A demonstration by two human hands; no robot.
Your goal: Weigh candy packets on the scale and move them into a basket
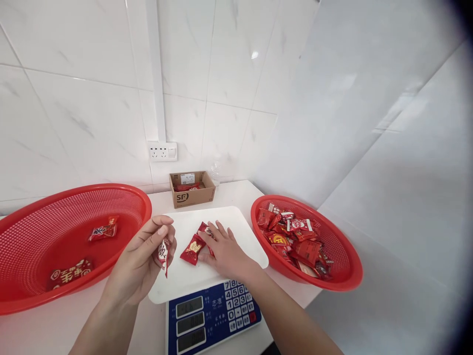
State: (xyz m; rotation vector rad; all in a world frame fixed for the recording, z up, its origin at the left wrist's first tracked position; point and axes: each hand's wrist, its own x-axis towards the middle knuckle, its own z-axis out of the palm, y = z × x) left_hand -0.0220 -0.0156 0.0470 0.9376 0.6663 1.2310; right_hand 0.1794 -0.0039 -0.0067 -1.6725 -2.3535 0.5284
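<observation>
My left hand (142, 261) pinches a small red and white candy packet (163, 254) between thumb and fingers, just above the left edge of the white weighing tray (185, 281). My right hand (223, 249) lies flat on the tray, fingers resting on a red candy packet (204, 230). A second red packet (192, 250) lies on the tray just left of that hand, touching its thumb side. The tray sits on a blue digital scale (212, 318) with a keypad and three displays.
A large red mesh basket (22, 222) on the left holds two red packets. Another red basket (343, 276) on the right is filled with several packets. A small cardboard box (192, 197) stands at the back by the tiled wall, under a white socket (162, 151).
</observation>
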